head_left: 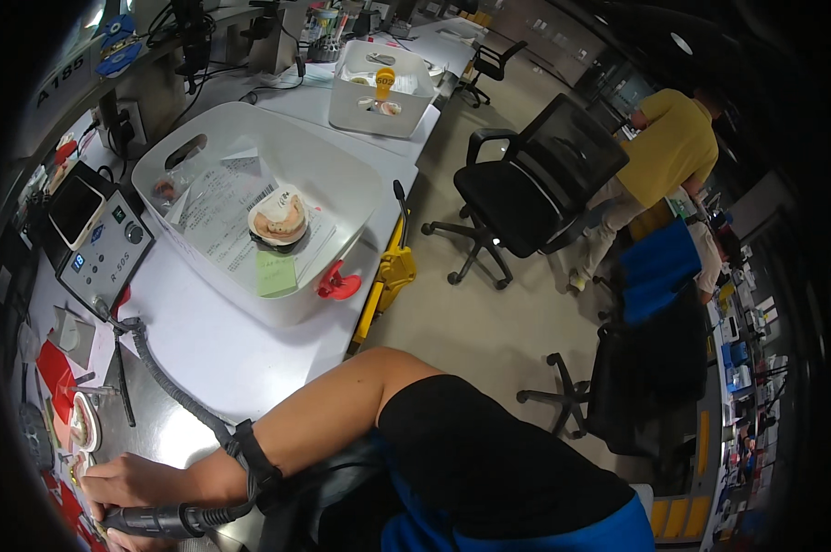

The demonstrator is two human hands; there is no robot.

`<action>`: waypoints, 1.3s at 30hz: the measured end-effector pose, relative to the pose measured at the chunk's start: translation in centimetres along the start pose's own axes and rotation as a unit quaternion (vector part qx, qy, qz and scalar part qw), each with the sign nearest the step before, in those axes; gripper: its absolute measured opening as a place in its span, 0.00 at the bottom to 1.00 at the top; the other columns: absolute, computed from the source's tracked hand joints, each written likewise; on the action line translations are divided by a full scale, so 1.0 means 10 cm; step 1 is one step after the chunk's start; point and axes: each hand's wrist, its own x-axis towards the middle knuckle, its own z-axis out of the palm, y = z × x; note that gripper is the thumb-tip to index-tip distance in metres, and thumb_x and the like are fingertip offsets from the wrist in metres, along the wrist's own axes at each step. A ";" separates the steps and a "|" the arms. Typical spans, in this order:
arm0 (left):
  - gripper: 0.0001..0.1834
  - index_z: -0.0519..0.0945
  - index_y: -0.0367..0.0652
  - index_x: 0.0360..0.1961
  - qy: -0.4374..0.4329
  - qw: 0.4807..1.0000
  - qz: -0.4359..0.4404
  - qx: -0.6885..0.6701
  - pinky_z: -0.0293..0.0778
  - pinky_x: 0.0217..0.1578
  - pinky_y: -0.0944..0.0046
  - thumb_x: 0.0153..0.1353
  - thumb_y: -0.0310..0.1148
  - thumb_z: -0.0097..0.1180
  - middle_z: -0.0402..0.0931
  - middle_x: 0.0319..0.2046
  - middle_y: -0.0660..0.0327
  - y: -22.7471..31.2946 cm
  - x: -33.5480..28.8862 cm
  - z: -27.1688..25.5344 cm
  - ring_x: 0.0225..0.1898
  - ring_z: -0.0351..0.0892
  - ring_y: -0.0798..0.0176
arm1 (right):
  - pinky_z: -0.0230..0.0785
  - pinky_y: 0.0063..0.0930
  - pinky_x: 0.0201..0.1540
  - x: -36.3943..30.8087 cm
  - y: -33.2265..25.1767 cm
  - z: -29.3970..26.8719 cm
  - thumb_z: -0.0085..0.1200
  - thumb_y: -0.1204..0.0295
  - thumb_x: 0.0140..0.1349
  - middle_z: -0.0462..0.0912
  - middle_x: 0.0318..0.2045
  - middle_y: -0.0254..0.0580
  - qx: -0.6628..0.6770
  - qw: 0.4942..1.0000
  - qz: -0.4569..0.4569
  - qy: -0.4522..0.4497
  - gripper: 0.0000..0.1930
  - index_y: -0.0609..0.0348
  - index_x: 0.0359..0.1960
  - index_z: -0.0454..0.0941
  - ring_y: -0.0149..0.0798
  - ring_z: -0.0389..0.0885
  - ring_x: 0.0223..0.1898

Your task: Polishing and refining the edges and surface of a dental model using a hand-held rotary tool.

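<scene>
At the lower left, my right hand (128,482) is closed round a black dental handpiece (153,522), its fingers bent over the front end. A ribbed grey cord (172,386) runs from the handpiece along my forearm, held by a black strap (253,457) at the wrist, to a control unit (103,244) with a lit display. Below the handpiece a patch of skin shows at the picture's edge; whether it belongs to my left hand is unclear. Beside my right hand lies a dental model (84,423). What the handpiece tip touches is hidden.
A white bin (342,175) holds papers, a dental cast (279,219) and a green note (276,274). Behind it stands a smaller white bin (360,110). Office chairs (535,184) stand right of the bench, near a person in yellow (664,147).
</scene>
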 end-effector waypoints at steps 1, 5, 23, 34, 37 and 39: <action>0.26 0.70 0.27 0.55 -0.004 1.000 0.000 0.005 0.78 0.47 0.56 0.64 0.39 0.53 0.77 0.48 0.45 0.03 -0.02 0.03 0.44 0.80 0.54 | 0.68 0.34 0.27 0.02 0.00 -0.01 0.57 0.73 0.42 0.73 0.25 0.44 -0.001 1.000 -0.015 0.000 0.13 0.61 0.28 0.67 0.45 0.76 0.24; 0.30 0.69 0.25 0.56 -0.058 0.997 0.016 0.053 0.78 0.49 0.54 0.64 0.43 0.54 0.77 0.47 0.45 0.03 -0.04 -0.02 0.45 0.80 0.52 | 0.68 0.34 0.26 0.03 -0.04 -0.02 0.57 0.73 0.44 0.73 0.24 0.43 -0.034 0.999 -0.018 0.004 0.11 0.61 0.27 0.68 0.46 0.76 0.23; 0.40 0.60 0.28 0.65 -0.161 0.970 0.078 0.168 0.66 0.60 0.58 0.57 0.40 0.61 0.68 0.58 0.47 -0.08 0.11 -0.32 0.58 0.71 0.53 | 0.70 0.35 0.27 0.06 0.11 -0.03 0.55 0.73 0.55 0.72 0.24 0.46 -0.111 0.992 -0.055 -0.016 0.09 0.63 0.27 0.68 0.47 0.77 0.25; 0.47 0.60 0.33 0.67 0.082 0.942 0.185 0.269 0.75 0.55 0.64 0.44 0.17 0.67 0.70 0.58 0.49 -0.03 0.05 0.01 0.57 0.74 0.59 | 0.76 0.32 0.43 0.05 -0.46 -0.28 0.61 0.74 0.55 0.78 0.32 0.50 -0.033 0.993 0.076 -0.090 0.17 0.66 0.45 0.73 0.41 0.81 0.32; 0.43 0.67 0.34 0.64 0.073 0.854 0.311 0.410 0.77 0.52 0.63 0.43 0.23 0.71 0.76 0.55 0.49 0.08 0.01 -0.04 0.53 0.80 0.59 | 0.77 0.45 0.54 0.14 -0.52 -0.25 0.59 0.75 0.58 0.77 0.35 0.53 0.067 0.990 0.065 -0.106 0.15 0.68 0.45 0.70 0.47 0.84 0.39; 0.41 0.70 0.33 0.61 0.087 0.798 0.370 0.468 0.76 0.55 0.60 0.41 0.23 0.70 0.75 0.57 0.45 0.15 -0.03 -0.08 0.56 0.78 0.49 | 0.70 0.57 0.61 0.11 -0.52 -0.19 0.56 0.75 0.60 0.74 0.35 0.54 0.092 0.988 0.075 -0.100 0.15 0.68 0.44 0.67 0.55 0.82 0.46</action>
